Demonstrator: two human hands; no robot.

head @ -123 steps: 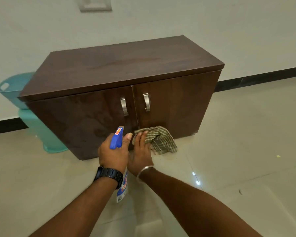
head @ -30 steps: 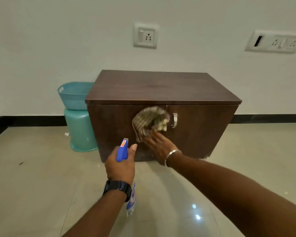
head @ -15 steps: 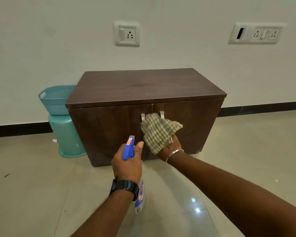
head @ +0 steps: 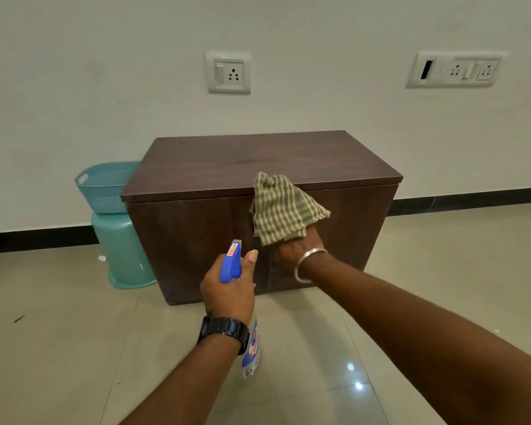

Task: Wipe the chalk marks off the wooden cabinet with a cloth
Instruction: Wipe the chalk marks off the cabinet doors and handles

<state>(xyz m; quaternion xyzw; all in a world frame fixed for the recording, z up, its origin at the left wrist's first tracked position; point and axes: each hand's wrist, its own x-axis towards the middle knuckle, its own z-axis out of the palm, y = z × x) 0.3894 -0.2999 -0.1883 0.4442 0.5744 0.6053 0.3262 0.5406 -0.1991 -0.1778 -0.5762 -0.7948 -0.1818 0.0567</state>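
**Cloth held up at the cabinet's front**

The right hand gripped the bunched checked cloth and held it before the wooden cabinet, at the top of its 2 doors, probably to work that edge. Whether it touched the wood could not be told. In front of the cabinet and lower, the left hand was closed round a spray bottle aimed at the doors, likely to wet them. No chalk marks showed plainly.
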